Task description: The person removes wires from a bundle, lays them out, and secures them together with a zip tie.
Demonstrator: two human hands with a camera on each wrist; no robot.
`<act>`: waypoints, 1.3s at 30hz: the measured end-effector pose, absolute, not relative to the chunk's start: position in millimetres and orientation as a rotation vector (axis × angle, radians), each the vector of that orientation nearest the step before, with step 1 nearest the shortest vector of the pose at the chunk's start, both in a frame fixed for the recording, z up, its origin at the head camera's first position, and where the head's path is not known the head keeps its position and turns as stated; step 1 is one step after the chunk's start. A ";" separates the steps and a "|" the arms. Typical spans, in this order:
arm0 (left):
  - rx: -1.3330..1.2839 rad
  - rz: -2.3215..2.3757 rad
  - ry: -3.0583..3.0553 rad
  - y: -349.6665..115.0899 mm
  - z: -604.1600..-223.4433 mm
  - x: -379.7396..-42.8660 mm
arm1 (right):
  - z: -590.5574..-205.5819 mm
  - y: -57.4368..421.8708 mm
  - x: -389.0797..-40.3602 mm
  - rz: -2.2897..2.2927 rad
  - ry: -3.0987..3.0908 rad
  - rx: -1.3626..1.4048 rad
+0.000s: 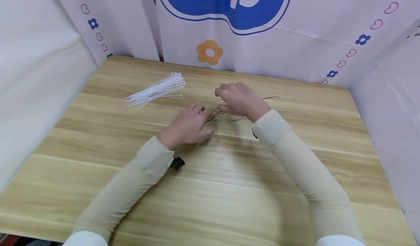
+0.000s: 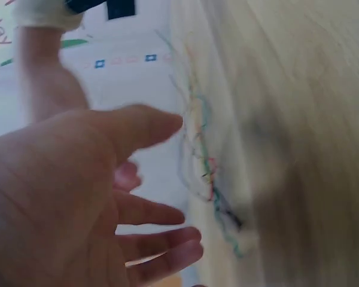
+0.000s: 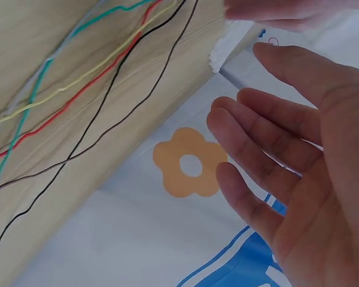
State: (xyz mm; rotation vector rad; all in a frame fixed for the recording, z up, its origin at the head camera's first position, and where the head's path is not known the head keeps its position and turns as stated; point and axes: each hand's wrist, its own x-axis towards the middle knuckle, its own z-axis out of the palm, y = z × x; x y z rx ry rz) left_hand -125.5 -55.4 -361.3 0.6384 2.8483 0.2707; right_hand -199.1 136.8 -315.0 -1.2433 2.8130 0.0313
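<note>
Sleeves: pale left sleeve and right sleeve, both reaching over the table
Left hand: low, palm empty, thumb set wide of loosely bent fingers; wires just beside the fingertips, touching or not I can't say
Wires: lying on the table, from beside the left hand to beneath and past the right; red, yellow, teal, grey, black, crossing loosely, some free ends off to the right
Handling: I'd judge them very light, thin and bendy with a little spring, smooth-coated, apt to slide and tangle; hardly fragile
Where to hold: probably best pinched where the strands draw together by the left hand; one free end would likely bring only its own strand
Right hand: above the wires, fingers relaxed, wide gap to the thumb, nothing in its grasp
Cable ties: white bundle, beyond and left of the hands, apart from the wires
Backdrop: hanging cloth behind the table, orange flower on it
</note>
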 end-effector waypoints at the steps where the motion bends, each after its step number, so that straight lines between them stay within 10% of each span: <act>1: 0.609 0.261 2.832 -51.9 -362.9 -127.9 | -314.4 134.0 -200.6 0.040 2.813 -1.246; 39: 0.511 0.327 3.021 -9.2 -387.9 -145.9 | -303.0 0.0 -258.5 0.353 2.556 -1.355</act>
